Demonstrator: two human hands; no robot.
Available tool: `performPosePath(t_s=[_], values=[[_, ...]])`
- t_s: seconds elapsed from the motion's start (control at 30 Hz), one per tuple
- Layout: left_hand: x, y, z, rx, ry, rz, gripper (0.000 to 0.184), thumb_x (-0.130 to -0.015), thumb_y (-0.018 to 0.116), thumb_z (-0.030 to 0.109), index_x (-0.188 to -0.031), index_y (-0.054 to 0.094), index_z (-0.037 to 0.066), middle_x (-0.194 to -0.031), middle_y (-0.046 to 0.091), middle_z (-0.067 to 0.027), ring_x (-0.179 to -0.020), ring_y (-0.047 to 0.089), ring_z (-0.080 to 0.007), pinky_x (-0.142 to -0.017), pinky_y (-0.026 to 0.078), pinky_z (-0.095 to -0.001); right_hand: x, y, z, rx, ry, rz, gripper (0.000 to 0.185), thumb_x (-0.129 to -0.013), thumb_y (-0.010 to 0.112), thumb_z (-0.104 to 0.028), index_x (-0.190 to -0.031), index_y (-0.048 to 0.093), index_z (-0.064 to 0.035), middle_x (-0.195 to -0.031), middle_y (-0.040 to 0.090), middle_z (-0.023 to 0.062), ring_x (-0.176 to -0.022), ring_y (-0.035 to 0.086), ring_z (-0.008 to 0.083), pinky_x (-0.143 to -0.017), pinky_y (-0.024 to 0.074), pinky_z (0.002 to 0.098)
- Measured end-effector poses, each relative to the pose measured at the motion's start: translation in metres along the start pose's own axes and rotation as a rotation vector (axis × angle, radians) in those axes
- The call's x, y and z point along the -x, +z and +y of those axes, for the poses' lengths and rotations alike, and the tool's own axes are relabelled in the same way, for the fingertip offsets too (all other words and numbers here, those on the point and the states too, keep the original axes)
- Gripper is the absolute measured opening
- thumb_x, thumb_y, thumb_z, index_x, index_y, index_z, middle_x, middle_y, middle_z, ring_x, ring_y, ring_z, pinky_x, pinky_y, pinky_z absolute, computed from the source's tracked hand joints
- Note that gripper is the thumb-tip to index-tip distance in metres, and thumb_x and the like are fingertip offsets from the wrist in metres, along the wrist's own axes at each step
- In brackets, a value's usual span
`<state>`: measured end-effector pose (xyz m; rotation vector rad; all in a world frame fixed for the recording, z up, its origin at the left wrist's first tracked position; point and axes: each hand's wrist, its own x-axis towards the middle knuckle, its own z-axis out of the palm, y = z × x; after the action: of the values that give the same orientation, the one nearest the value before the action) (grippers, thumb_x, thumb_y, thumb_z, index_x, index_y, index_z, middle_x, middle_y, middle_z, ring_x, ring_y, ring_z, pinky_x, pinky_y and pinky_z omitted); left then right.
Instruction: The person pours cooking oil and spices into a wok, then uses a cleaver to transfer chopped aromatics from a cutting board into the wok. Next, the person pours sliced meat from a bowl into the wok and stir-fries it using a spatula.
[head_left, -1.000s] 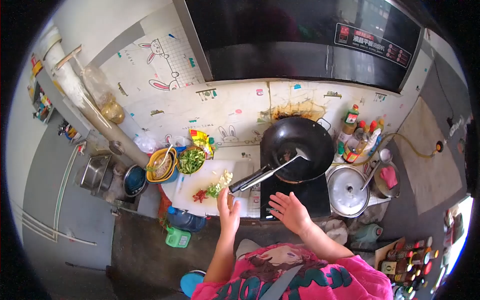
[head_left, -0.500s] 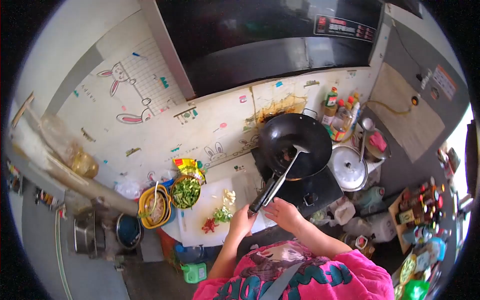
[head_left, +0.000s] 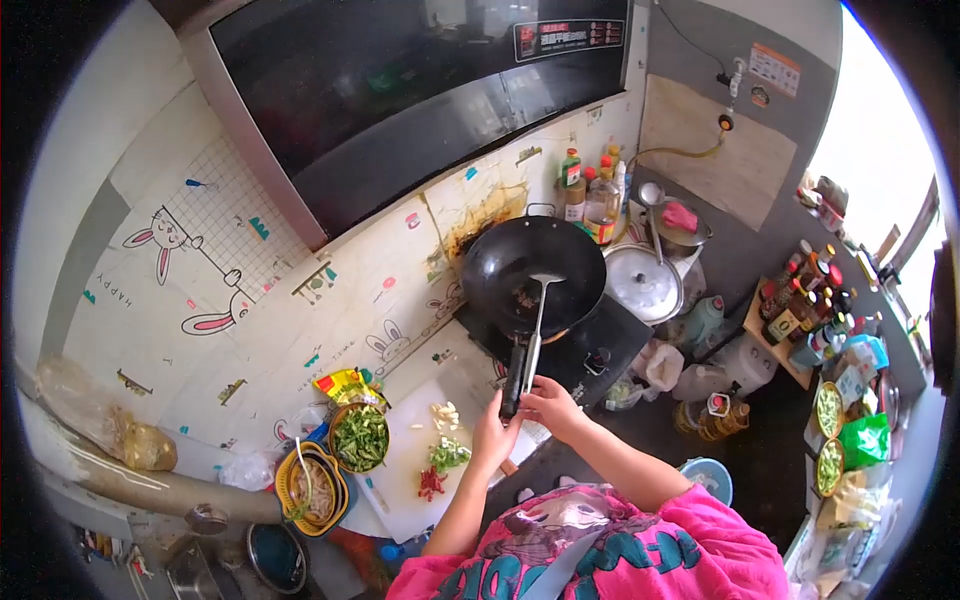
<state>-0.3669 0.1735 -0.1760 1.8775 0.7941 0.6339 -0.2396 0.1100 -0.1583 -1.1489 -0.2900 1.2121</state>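
Observation:
A black wok [head_left: 530, 262] sits on the stove [head_left: 590, 335], its handle [head_left: 513, 375] pointing towards me. My left hand [head_left: 493, 435] is closed around the end of that handle. A metal spatula [head_left: 537, 320] rests with its blade inside the wok and its shaft beside the wok handle. My right hand [head_left: 555, 408] has its fingers closed at the spatula's handle end, close to my left hand. Some small dark residue shows at the wok's bottom. On the white cutting board [head_left: 395, 480] lie chopped red chilli [head_left: 431, 485], chopped scallion [head_left: 449, 455] and garlic pieces [head_left: 445, 415].
Left of the board stand a bowl of chopped greens [head_left: 360, 440] and a yellow basket [head_left: 310, 490] with pale food. A lidded pot [head_left: 643, 283] and sauce bottles [head_left: 600, 200] stand beyond the wok. A range hood [head_left: 420, 100] hangs above. More bottles [head_left: 805, 290] fill a right-hand shelf.
The view has turned to the right, so the kitchen sits further left in the picture. My right hand's fingers have drawn in at the spatula handle; my left hand stays on the wok handle.

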Motion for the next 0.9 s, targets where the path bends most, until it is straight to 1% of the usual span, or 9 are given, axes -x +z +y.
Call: performPosePath(t_s=[0.1, 0.23, 0.3, 0.37, 0.4, 0.57, 0.67, 0.83, 0.9], values=[[0.001, -0.005, 0.014, -0.073, -0.027, 0.012, 0.049, -0.079, 0.063, 0.010, -0.124, 0.044, 0.004, -0.083, 0.062, -0.0071, -0.068, 0.057, -0.0118, -0.063, 0.046, -0.0262, -0.002, -0.008, 0.003, 0.011, -0.063, 0.005, 0.060, -0.081, 0.056, -0.002, -0.132, 0.025, 0.0039, -0.095, 0.055, 0.0119, -0.085, 0.058, 0.0189, -0.071, 0.0518, 0.0298], [0.003, -0.022, 0.023, -0.077, -0.091, 0.006, 0.053, -0.078, 0.064, 0.015, -0.126, 0.044, 0.004, -0.079, 0.060, -0.0057, -0.063, 0.053, -0.0120, -0.061, 0.045, -0.0260, 0.008, -0.011, -0.014, -0.040, 0.009, 0.080, 0.061, -0.078, 0.054, 0.002, -0.132, 0.025, 0.0047, -0.087, 0.053, 0.0120, -0.076, 0.059, 0.0201, -0.064, 0.0504, 0.0311], [0.002, -0.033, 0.028, -0.069, -0.153, -0.002, 0.054, -0.077, 0.065, 0.016, -0.125, 0.045, 0.002, -0.079, 0.060, -0.0063, -0.065, 0.054, -0.0124, -0.062, 0.045, -0.0260, 0.014, -0.016, -0.022, -0.144, -0.007, 0.117, 0.045, -0.079, 0.054, 0.000, -0.120, 0.037, 0.0041, -0.075, 0.051, 0.0089, -0.059, 0.050, 0.0154, -0.055, 0.0452, 0.0288], [0.001, -0.039, 0.008, -0.109, -0.022, 0.094, 0.052, -0.077, 0.063, 0.021, -0.122, 0.047, 0.002, -0.076, 0.061, -0.0144, -0.064, 0.059, -0.0216, -0.061, 0.046, -0.0312, 0.014, -0.031, -0.031, -0.126, -0.003, 0.080, 0.029, -0.082, 0.054, -0.004, -0.108, 0.043, 0.0010, -0.074, 0.050, 0.0059, -0.057, 0.046, 0.0126, -0.051, 0.0409, 0.0271], [0.000, -0.047, 0.015, -0.096, -0.188, 0.048, 0.051, -0.076, 0.063, 0.022, -0.121, 0.048, 0.002, -0.079, 0.061, -0.0152, -0.068, 0.060, -0.0220, -0.063, 0.046, -0.0312, 0.022, -0.028, -0.042, -0.163, -0.009, 0.102, 0.016, -0.086, 0.053, -0.009, -0.098, 0.044, -0.0025, -0.073, 0.047, 0.0032, -0.056, 0.044, 0.0108, -0.048, 0.0370, 0.0257], [-0.007, -0.057, 0.019, -0.169, -0.125, 0.185, 0.043, -0.075, 0.063, 0.022, -0.113, 0.054, 0.004, -0.086, 0.063, -0.0168, -0.079, 0.061, -0.0291, -0.071, 0.047, -0.0347, 0.021, -0.062, -0.062, -0.126, -0.030, 0.196, 0.012, -0.091, 0.045, -0.019, -0.083, 0.045, -0.0102, -0.065, 0.041, -0.0010, -0.046, 0.031, 0.0072, -0.040, 0.0274, 0.0219], [-0.013, -0.060, 0.014, -0.278, -0.071, 0.236, 0.039, -0.076, 0.064, 0.023, -0.109, 0.056, 0.005, -0.093, 0.062, -0.0191, -0.086, 0.060, -0.0341, -0.074, 0.047, -0.0374, 0.027, -0.078, -0.078, -0.198, -0.024, 0.133, 0.013, -0.093, 0.042, -0.019, -0.089, 0.044, -0.0068, -0.066, 0.039, -0.0018, -0.050, 0.031, 0.0070, -0.043, 0.0285, 0.0224], [-0.028, -0.066, -0.019, -0.260, -0.143, 0.188, 0.040, -0.076, 0.064, 0.024, -0.111, 0.056, 0.007, -0.094, 0.062, -0.0180, -0.087, 0.058, -0.0344, -0.075, 0.046, -0.0389, 0.058, -0.080, -0.088, -0.140, -0.062, 0.079, 0.012, -0.094, 0.040, -0.018, -0.088, 0.044, -0.0079, -0.066, 0.037, -0.0028, -0.050, 0.030, 0.0062, -0.044, 0.0269, 0.0220], [-0.037, -0.072, -0.030, -0.436, 0.083, 0.257, 0.038, -0.075, 0.065, 0.012, -0.112, 0.055, 0.004, -0.072, 0.061, -0.0111, -0.057, 0.059, -0.0183, -0.057, 0.047, -0.0301, 0.063, -0.081, -0.089, -0.122, -0.063, 0.090, 0.012, -0.094, 0.041, -0.018, -0.088, 0.044, -0.0081, -0.066, 0.036, -0.0029, -0.050, 0.029, 0.0060, -0.044, 0.0269, 0.0218]])
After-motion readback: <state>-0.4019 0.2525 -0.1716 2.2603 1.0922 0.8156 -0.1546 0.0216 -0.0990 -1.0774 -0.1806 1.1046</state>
